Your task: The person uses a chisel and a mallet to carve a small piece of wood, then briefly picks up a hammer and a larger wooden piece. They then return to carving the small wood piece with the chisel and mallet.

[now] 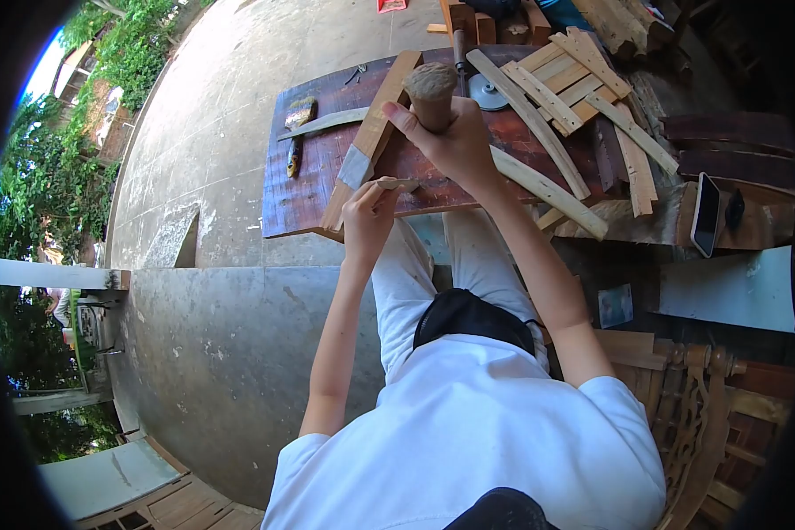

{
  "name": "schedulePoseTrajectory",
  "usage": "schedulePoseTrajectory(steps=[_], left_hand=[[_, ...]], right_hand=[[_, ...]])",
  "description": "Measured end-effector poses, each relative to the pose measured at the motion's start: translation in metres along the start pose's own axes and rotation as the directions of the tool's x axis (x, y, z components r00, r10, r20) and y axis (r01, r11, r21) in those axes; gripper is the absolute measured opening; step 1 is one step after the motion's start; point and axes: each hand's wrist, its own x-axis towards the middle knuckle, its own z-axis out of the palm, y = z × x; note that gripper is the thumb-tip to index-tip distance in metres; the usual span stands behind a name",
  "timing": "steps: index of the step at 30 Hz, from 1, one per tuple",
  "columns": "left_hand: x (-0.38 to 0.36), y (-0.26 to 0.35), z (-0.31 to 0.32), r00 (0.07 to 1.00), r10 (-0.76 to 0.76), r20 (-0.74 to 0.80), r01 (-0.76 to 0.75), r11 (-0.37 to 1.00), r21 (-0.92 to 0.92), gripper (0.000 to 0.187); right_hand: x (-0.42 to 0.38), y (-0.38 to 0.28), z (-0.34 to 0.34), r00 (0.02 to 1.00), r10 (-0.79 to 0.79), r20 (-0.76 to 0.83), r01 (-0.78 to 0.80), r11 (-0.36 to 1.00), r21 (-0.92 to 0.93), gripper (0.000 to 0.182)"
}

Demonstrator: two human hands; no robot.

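Observation:
My right hand is wrapped round a thick, club-like wooden mallet, raised above the table with its rough, worn end toward me. Lower and to the left, my left hand pinches a small, thin, light-coloured piece that looks like wood. It is close to the table's near edge. Beside that hand a long wooden bar lies aslant across the reddish-brown table, with a pale grey patch on it. A curved wooden strip crosses near the bar.
A paintbrush lies at the table's left. To the right are curved slats, a pile of nailed wood pieces and a grey disc. A phone leans farther right. Carved furniture stands at lower right.

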Motion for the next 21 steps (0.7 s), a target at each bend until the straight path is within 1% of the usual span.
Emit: schedulePoseTrajectory(steps=[1,2,4,5,7,10,14,16,19,21], left_hand=[[-0.001,-0.001,0.001,1.0,0.021,-0.009,-0.021,1.0,0.009,0.01],[-0.002,0.0,0.002,1.0,0.021,-0.006,-0.02,1.0,0.01,0.01],[0.0,0.004,0.0,1.0,0.009,0.021,-0.01,0.999,0.038,0.014],[0.002,0.007,0.0,1.0,0.009,0.02,-0.01,0.999,0.041,0.014],[0.004,0.013,-0.002,0.999,0.005,0.049,-0.009,0.997,0.072,0.014],[0.005,0.014,0.001,0.999,0.023,0.03,-0.025,0.998,0.063,0.013],[0.005,0.005,0.002,0.996,0.081,0.041,-0.085,0.993,0.086,0.01],[0.005,0.008,0.0,0.997,0.047,0.059,-0.053,0.995,0.089,0.011],[0.005,0.005,0.0,0.997,0.057,0.057,-0.061,0.995,0.073,0.012],[0.006,0.006,0.0,0.997,0.066,0.051,-0.069,0.996,0.063,0.012]], right_hand=[[-0.001,-0.002,0.001,0.999,-0.035,-0.023,0.035,0.999,-0.021,0.033],[-0.002,0.003,0.006,0.999,-0.033,-0.024,0.033,0.999,-0.021,0.033],[-0.004,0.02,0.02,0.987,-0.116,-0.113,0.133,0.979,0.156,0.029],[-0.004,0.022,0.024,0.987,-0.117,-0.112,0.134,0.978,0.159,0.029],[-0.003,0.027,0.03,0.978,-0.166,-0.124,0.187,0.966,0.181,0.025],[-0.002,0.022,0.035,0.989,-0.128,-0.074,0.142,0.961,0.236,0.026],[-0.002,0.035,0.043,0.985,-0.166,-0.054,0.174,0.963,0.206,0.026],[-0.003,0.034,0.043,0.984,-0.172,0.039,0.165,0.977,0.135,0.025],[-0.004,0.036,0.045,0.984,-0.172,0.039,0.167,0.98,0.11,0.025],[-0.004,0.033,0.044,0.987,-0.16,0.024,0.155,0.98,0.125,0.025]])
